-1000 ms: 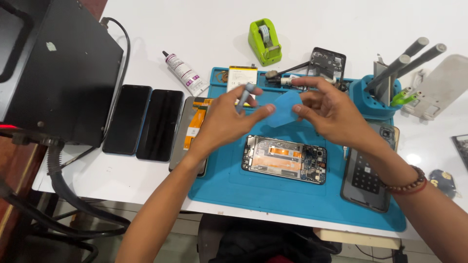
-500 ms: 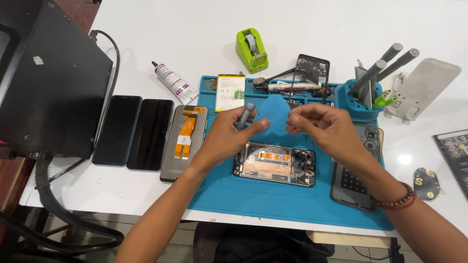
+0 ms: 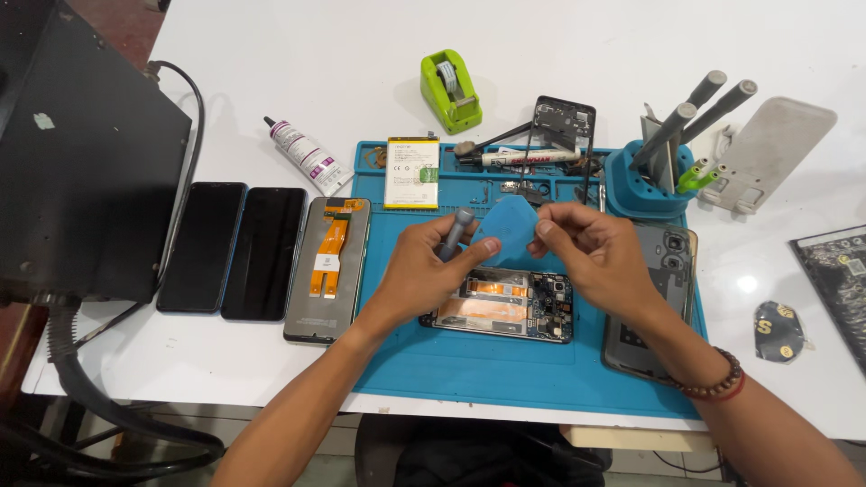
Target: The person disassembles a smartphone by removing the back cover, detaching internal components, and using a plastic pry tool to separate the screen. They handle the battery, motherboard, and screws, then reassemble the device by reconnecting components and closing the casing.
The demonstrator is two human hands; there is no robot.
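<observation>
Blue pick (image 3: 510, 230) between both hands

A blue triangular opening pick (image 3: 511, 227), thin and flat with rounded corners, is pinched between the left hand (image 3: 424, 266) and the right hand (image 3: 591, 252), held up above the blue work mat (image 3: 505, 370) with its broad face tilted toward the camera. The left hand also grips a small grey screwdriver (image 3: 455, 231), its handle sticking up between the fingers just left of the pick. Directly below the hands lies an opened smartphone (image 3: 501, 307), back cover off, lying lengthwise on the mat; its orange flex cable, metal shields and camera module at the right end are exposed.
</observation>
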